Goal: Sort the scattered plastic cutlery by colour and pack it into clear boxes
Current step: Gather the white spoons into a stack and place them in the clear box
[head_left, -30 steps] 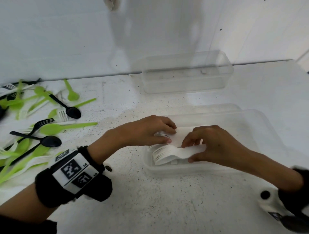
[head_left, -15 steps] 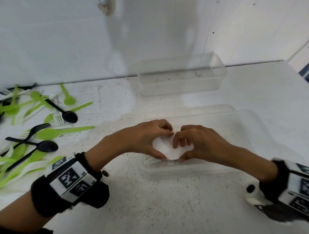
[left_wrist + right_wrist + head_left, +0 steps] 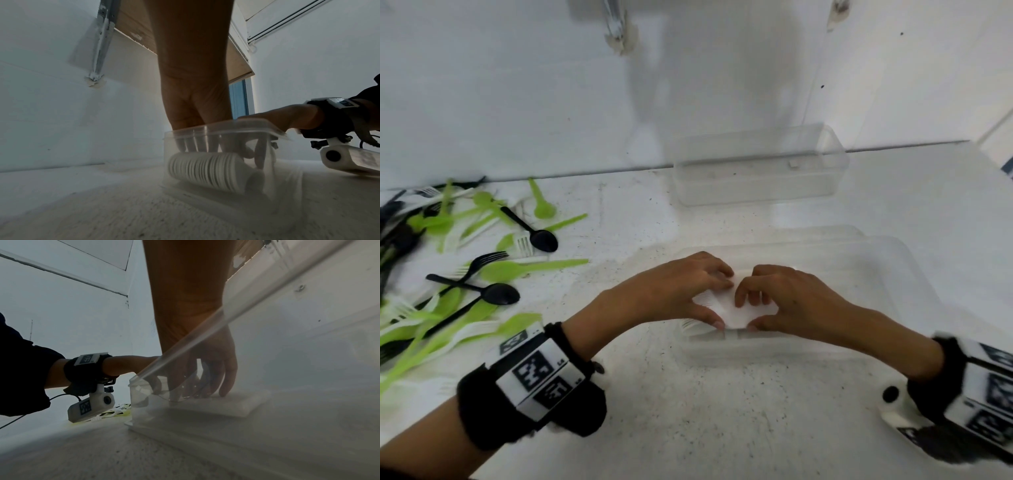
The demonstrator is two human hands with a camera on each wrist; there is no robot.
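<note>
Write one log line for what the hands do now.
left hand: holds white cutlery stack | right hand: holds same stack | place: near clear box | green, black cutlery: unsorted

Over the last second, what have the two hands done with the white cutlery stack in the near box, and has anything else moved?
The right hand slid left along the stack of white cutlery until its fingertips nearly met the left hand, so both now cup the stack's head end inside the near clear box. Neither let go. The far clear box and the scattered green, black and white cutlery lie as before.
</note>
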